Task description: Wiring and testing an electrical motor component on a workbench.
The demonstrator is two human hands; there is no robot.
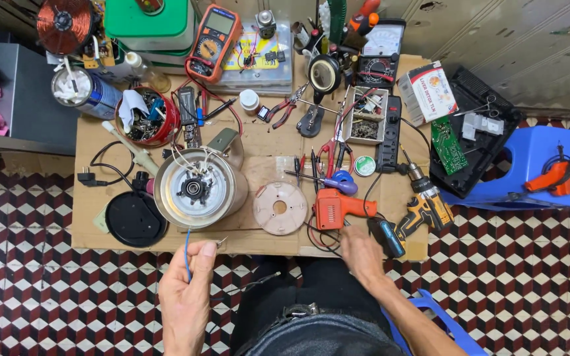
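We hold a thin blue wire (187, 254) pinched between thumb and fingers of our left hand (186, 296), just below the near edge of the cardboard sheet (258, 142) that covers the work surface. The wire rises toward the overturned kettle body (196, 188), which lies open-bottomed with its white inner base and several white leads exposed.

Our right hand (363, 254) rests on the near edge of the cardboard, beside the orange soldering gun (334, 207). We cannot tell whether its fingers are closed on anything; the palm faces away from us.

Progress, as we judge it: the kettle is already dismantled. Its round beige cover plate (280, 207) lies detached to the right, and the black round base (134, 219) sits to the left. Wiring is in hand; reassembly is not yet done.

Count of items:
- One kettle body, one beige plate, one black base.
- Two meters: one orange multimeter (214, 41), one black analogue meter (379, 49).
- One soldering gun.
- One yellow cordless drill (425, 204).
- One black power strip (390, 135).
- One red bowl of small parts (146, 117).
- One copper wire coil (64, 24).
- One blue plastic stool (529, 165), standing right of the cardboard.
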